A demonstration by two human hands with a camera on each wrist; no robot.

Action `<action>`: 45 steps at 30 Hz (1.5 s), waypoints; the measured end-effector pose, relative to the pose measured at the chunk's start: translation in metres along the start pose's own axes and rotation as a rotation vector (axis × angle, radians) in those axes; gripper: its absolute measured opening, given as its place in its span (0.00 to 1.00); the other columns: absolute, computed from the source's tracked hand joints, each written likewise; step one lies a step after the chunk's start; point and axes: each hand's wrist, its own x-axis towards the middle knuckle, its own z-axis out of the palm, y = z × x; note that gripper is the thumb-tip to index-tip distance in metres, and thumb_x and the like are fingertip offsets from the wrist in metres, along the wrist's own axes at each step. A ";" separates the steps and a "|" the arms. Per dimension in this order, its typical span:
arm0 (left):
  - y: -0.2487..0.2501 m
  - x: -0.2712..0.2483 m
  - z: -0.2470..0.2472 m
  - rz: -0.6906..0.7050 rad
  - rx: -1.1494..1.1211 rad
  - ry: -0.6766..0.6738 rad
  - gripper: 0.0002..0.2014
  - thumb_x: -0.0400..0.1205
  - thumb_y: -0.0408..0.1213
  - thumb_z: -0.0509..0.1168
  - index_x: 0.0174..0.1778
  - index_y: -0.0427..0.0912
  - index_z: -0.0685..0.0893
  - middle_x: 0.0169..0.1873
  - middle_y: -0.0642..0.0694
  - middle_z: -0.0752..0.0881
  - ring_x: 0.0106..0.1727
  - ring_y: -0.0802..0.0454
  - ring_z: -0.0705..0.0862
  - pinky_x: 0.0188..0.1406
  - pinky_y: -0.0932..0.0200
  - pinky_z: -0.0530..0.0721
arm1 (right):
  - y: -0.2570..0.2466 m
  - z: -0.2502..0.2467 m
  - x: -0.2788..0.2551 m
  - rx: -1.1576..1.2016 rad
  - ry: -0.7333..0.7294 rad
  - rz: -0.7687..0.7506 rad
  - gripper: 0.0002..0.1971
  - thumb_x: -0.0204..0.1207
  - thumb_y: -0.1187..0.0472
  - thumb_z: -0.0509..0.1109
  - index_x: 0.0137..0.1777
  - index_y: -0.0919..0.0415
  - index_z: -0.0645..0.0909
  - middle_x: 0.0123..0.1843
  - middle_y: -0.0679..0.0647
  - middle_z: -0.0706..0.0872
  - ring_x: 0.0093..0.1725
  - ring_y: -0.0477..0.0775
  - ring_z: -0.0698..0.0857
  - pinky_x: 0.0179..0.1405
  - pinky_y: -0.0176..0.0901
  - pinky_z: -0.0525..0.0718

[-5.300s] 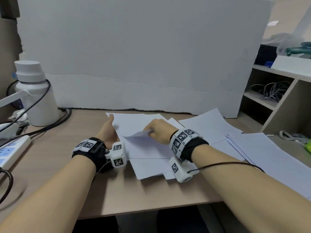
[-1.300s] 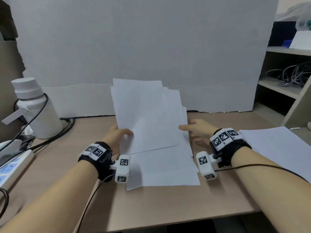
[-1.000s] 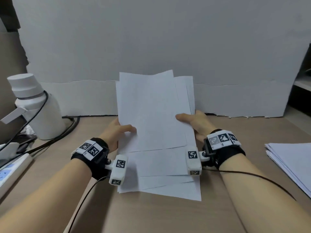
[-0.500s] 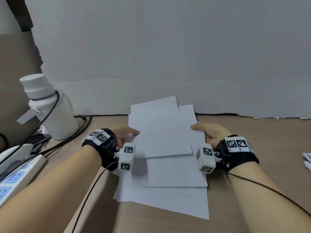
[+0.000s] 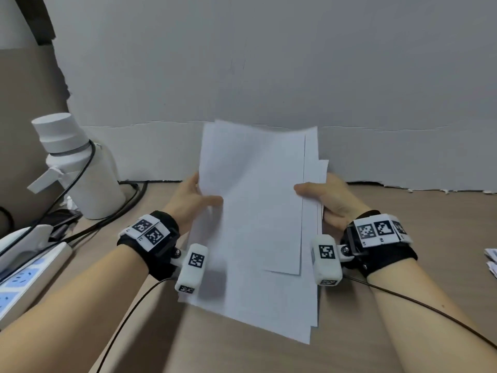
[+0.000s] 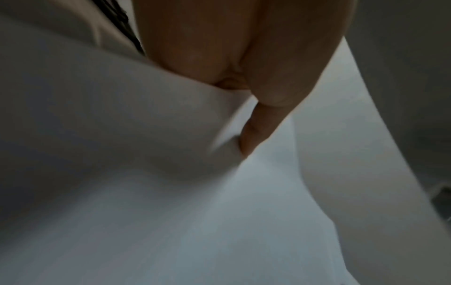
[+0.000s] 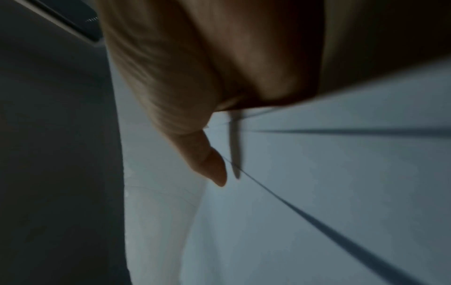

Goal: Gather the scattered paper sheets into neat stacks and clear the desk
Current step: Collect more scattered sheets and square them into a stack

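Note:
A loose bundle of white paper sheets (image 5: 258, 211) stands tilted up over the wooden desk (image 5: 403, 305), its edges uneven at the right and bottom. My left hand (image 5: 193, 200) grips the bundle's left edge, thumb on the front sheet. My right hand (image 5: 322, 197) grips the right edge, thumb on top and fingers behind. In the left wrist view a thumb presses into the paper (image 6: 171, 192). The right wrist view is blurred and shows a thumb on the overlapping sheets (image 7: 317, 173). A second paper stack (image 5: 491, 262) peeks in at the right edge.
A white bottle (image 5: 78, 168) stands at the left by dark cables (image 5: 107, 219). A white power strip (image 5: 24, 278) lies along the left edge. A grey cardboard panel (image 5: 269, 76) walls off the back of the desk.
Both hands have tipped the bundle up from lying nearly flat half a second ago. The sheets overlap more closely now. The view has shifted left, so the right stack is almost out of sight.

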 end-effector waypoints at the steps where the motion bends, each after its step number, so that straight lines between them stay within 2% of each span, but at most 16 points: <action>1: 0.010 0.000 -0.001 0.053 -0.042 0.054 0.26 0.70 0.17 0.74 0.61 0.44 0.83 0.53 0.42 0.93 0.54 0.40 0.92 0.56 0.45 0.88 | -0.008 -0.001 -0.002 0.024 0.006 -0.063 0.16 0.77 0.75 0.71 0.65 0.69 0.83 0.59 0.63 0.90 0.58 0.63 0.90 0.60 0.57 0.87; 5: 0.052 0.005 0.006 0.258 -0.123 0.233 0.21 0.73 0.16 0.71 0.54 0.46 0.85 0.44 0.47 0.93 0.44 0.48 0.92 0.45 0.51 0.90 | -0.034 0.009 -0.009 0.098 0.111 -0.236 0.13 0.75 0.74 0.74 0.58 0.64 0.83 0.53 0.59 0.92 0.54 0.57 0.91 0.57 0.52 0.89; 8: 0.075 0.006 0.026 0.386 -0.136 0.266 0.20 0.74 0.16 0.69 0.55 0.43 0.84 0.43 0.49 0.92 0.43 0.51 0.91 0.43 0.55 0.89 | -0.048 0.029 -0.013 0.038 0.276 -0.399 0.08 0.73 0.72 0.73 0.45 0.59 0.81 0.38 0.45 0.90 0.36 0.41 0.88 0.39 0.38 0.87; 9: 0.080 0.004 0.034 0.413 -0.146 0.260 0.19 0.75 0.16 0.68 0.56 0.41 0.82 0.42 0.50 0.92 0.43 0.51 0.90 0.43 0.56 0.89 | -0.051 0.035 -0.015 0.015 0.324 -0.466 0.08 0.72 0.72 0.72 0.42 0.59 0.80 0.34 0.43 0.88 0.31 0.41 0.85 0.33 0.37 0.84; 12: 0.082 0.003 0.053 0.476 -0.152 0.254 0.18 0.76 0.21 0.71 0.60 0.38 0.81 0.46 0.49 0.92 0.46 0.51 0.91 0.44 0.58 0.89 | -0.056 0.040 -0.020 -0.089 0.383 -0.593 0.08 0.71 0.70 0.69 0.49 0.61 0.82 0.43 0.50 0.91 0.40 0.49 0.89 0.37 0.41 0.88; 16: 0.066 0.005 0.045 0.465 -0.127 0.292 0.19 0.75 0.28 0.76 0.62 0.38 0.85 0.51 0.47 0.92 0.52 0.50 0.92 0.50 0.54 0.89 | -0.052 0.020 -0.019 -0.201 0.337 -0.581 0.12 0.72 0.69 0.71 0.53 0.55 0.81 0.48 0.46 0.91 0.48 0.45 0.90 0.49 0.43 0.89; 20: 0.054 0.005 0.022 0.409 -0.164 0.316 0.25 0.73 0.34 0.79 0.66 0.38 0.83 0.56 0.45 0.92 0.57 0.48 0.91 0.53 0.53 0.88 | -0.054 0.005 -0.019 -0.195 0.244 -0.562 0.19 0.73 0.69 0.74 0.63 0.59 0.77 0.55 0.49 0.90 0.53 0.43 0.89 0.52 0.38 0.88; 23: 0.063 0.005 0.024 0.431 -0.086 0.283 0.26 0.75 0.33 0.80 0.68 0.36 0.82 0.56 0.44 0.91 0.55 0.52 0.91 0.48 0.60 0.87 | -0.054 0.013 -0.017 -0.252 0.241 -0.556 0.23 0.74 0.65 0.75 0.69 0.56 0.76 0.58 0.48 0.88 0.56 0.42 0.88 0.54 0.39 0.86; 26: 0.076 0.007 0.035 0.463 -0.037 0.254 0.22 0.77 0.31 0.78 0.67 0.39 0.83 0.57 0.49 0.91 0.57 0.55 0.90 0.52 0.61 0.88 | -0.054 0.023 -0.019 -0.193 0.283 -0.604 0.23 0.75 0.67 0.73 0.69 0.56 0.75 0.59 0.47 0.88 0.58 0.41 0.87 0.58 0.39 0.86; 30: 0.088 0.009 0.047 0.464 -0.022 0.311 0.11 0.79 0.28 0.73 0.56 0.43 0.87 0.50 0.50 0.92 0.49 0.57 0.91 0.46 0.62 0.88 | -0.063 0.026 -0.030 -0.140 0.389 -0.675 0.13 0.78 0.70 0.67 0.61 0.57 0.77 0.54 0.45 0.88 0.50 0.39 0.88 0.47 0.30 0.84; 33: 0.094 0.010 0.052 0.461 -0.044 0.356 0.10 0.79 0.26 0.69 0.54 0.42 0.87 0.49 0.46 0.92 0.47 0.54 0.91 0.47 0.58 0.88 | -0.068 0.028 -0.034 -0.146 0.374 -0.703 0.12 0.79 0.72 0.64 0.59 0.59 0.76 0.52 0.46 0.87 0.48 0.40 0.86 0.42 0.26 0.82; 35: 0.092 0.013 0.050 0.401 -0.081 0.352 0.11 0.78 0.27 0.71 0.55 0.41 0.87 0.49 0.46 0.93 0.49 0.51 0.92 0.48 0.56 0.89 | -0.064 0.027 -0.031 -0.167 0.342 -0.654 0.14 0.77 0.71 0.65 0.60 0.59 0.76 0.52 0.46 0.87 0.48 0.40 0.87 0.42 0.29 0.83; 37: 0.082 0.015 0.046 0.326 -0.127 0.329 0.15 0.77 0.31 0.74 0.59 0.40 0.85 0.50 0.46 0.93 0.50 0.50 0.92 0.45 0.55 0.89 | -0.055 0.025 -0.023 -0.191 0.319 -0.570 0.17 0.73 0.69 0.68 0.61 0.58 0.74 0.54 0.49 0.88 0.49 0.45 0.88 0.46 0.41 0.88; 41: 0.063 0.014 0.035 0.288 -0.193 0.247 0.21 0.79 0.34 0.75 0.66 0.39 0.79 0.54 0.45 0.92 0.49 0.49 0.91 0.34 0.67 0.83 | -0.041 0.017 -0.010 -0.154 0.294 -0.414 0.27 0.72 0.65 0.71 0.70 0.52 0.69 0.56 0.54 0.89 0.49 0.50 0.90 0.53 0.49 0.89; 43: 0.059 0.015 0.035 0.299 -0.198 0.175 0.24 0.76 0.37 0.76 0.68 0.39 0.78 0.58 0.45 0.91 0.56 0.49 0.91 0.43 0.63 0.87 | -0.037 0.017 -0.007 -0.163 0.268 -0.372 0.23 0.71 0.65 0.72 0.65 0.52 0.72 0.56 0.53 0.90 0.53 0.52 0.90 0.60 0.55 0.88; 45: 0.056 0.016 0.038 0.306 -0.180 0.132 0.28 0.74 0.38 0.76 0.69 0.38 0.77 0.61 0.45 0.90 0.62 0.47 0.89 0.57 0.53 0.88 | -0.035 0.020 -0.006 -0.176 0.260 -0.367 0.18 0.71 0.66 0.73 0.58 0.53 0.75 0.55 0.52 0.90 0.54 0.54 0.90 0.61 0.57 0.87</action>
